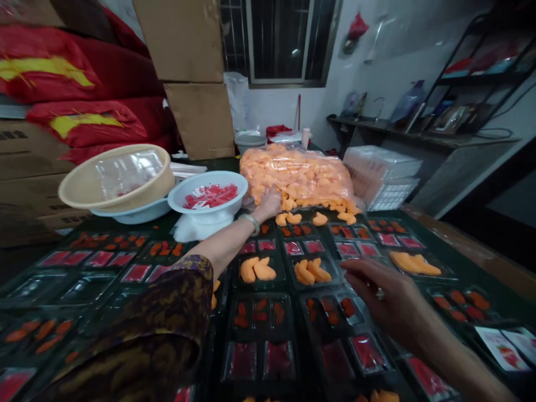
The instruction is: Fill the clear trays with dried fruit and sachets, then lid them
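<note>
While left hand point(267, 204) curls on bagged orange pieces point(295, 178), grip unclear, right hand point(381, 293) hovers half-open, empty, over black tray point(330, 324)

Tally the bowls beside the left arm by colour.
Beige bowl: 1
White bowl holding red pieces: 1
Pale blue bowl under the beige one: 1
Total: 3
</note>
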`<state>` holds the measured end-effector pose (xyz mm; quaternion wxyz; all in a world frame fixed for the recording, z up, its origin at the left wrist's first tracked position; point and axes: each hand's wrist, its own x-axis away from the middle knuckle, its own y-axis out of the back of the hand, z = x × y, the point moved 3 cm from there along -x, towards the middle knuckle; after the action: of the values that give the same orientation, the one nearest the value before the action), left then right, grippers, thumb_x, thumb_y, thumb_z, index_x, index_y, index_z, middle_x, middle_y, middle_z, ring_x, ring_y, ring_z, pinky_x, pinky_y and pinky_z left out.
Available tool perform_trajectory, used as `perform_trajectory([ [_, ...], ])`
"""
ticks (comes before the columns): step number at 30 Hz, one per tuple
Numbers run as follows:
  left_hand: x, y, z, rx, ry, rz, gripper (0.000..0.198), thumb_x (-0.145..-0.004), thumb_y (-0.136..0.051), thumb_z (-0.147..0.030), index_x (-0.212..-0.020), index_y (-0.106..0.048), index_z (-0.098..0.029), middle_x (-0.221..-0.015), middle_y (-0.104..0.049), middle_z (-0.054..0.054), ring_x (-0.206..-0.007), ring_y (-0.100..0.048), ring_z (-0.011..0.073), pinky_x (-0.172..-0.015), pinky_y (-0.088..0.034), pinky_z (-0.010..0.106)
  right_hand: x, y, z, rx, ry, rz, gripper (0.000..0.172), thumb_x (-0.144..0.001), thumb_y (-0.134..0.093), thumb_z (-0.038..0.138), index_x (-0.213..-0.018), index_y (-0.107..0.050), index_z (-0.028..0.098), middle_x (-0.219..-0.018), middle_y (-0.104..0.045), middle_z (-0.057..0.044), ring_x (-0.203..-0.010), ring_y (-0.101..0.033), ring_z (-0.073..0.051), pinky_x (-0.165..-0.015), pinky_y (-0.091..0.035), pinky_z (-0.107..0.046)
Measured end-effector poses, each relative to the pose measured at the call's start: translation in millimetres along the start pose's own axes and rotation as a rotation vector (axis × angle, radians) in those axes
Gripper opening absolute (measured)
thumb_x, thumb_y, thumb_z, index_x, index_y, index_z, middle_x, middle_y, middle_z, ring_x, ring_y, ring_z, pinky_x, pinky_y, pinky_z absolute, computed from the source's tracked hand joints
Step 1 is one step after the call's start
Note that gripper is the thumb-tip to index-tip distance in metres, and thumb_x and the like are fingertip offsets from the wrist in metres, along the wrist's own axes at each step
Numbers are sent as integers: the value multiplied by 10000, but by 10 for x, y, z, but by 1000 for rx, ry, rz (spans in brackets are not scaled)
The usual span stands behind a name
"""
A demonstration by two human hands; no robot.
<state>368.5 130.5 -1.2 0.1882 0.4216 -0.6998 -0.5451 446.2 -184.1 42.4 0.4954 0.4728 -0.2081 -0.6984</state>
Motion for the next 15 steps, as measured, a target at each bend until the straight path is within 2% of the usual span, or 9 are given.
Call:
perform_trajectory([
  [2,-115,-25,108,-75,98,-22,681,-745,-604,-419,-1312,-394,-107,-1450,-190,214,-1319,-85,427,-1003,-147,612,109,94,-121,26,-20,-18,171,-863,-483,253,-977,-600,202,-863,-651,-40,-733,-610,-142,-608,-468,-223],
  [3,-158,-40,153,-111,152,-16,753,-719,-604,-470,-1328,-374,-91,-1454,-154,237,-1310,-31,465,-987,-118,638,153,109,-171,31,-33,-19,174,-862,-489,253,-992,-596,207,-883,-652,-40,-749,-613,-145,-613,-472,-223],
  [6,-229,-106,203,-164,261,19,824,-685,-550,-595,-1332,-380,-113,-1440,-175,252,-1275,-56,519,-908,-204,670,217,77,-247,32,-66,0,169,-858,-499,263,-986,-598,214,-872,-655,-31,-732,-617,-144,-613,-480,-225],
  [9,-232,-188,141,-167,265,54,803,-672,-512,-650,-1326,-398,-199,-1420,-252,200,-1257,-127,502,-867,-300,620,174,31,-202,25,-92,-16,157,-847,-506,282,-935,-617,213,-823,-666,-20,-697,-624,-146,-613,-489,-230],
  [13,-209,-266,42,-142,252,67,836,-619,-562,-653,-1333,-388,-255,-1429,-238,160,-1245,-89,528,-849,-294,639,59,29,-63,14,-80,-55,149,-839,-508,268,-922,-623,222,-782,-672,0,-667,-627,-137,-595,-485,-217],
  [15,-209,-273,19,-124,218,58,747,-638,-604,-569,-1292,-445,-246,-1410,-272,149,-1252,-98,505,-872,-288,625,42,58,-25,8,-89,-72,140,-839,-509,268,-909,-625,235,-768,-673,7,-650,-626,-134,-585,-484,-214],
])
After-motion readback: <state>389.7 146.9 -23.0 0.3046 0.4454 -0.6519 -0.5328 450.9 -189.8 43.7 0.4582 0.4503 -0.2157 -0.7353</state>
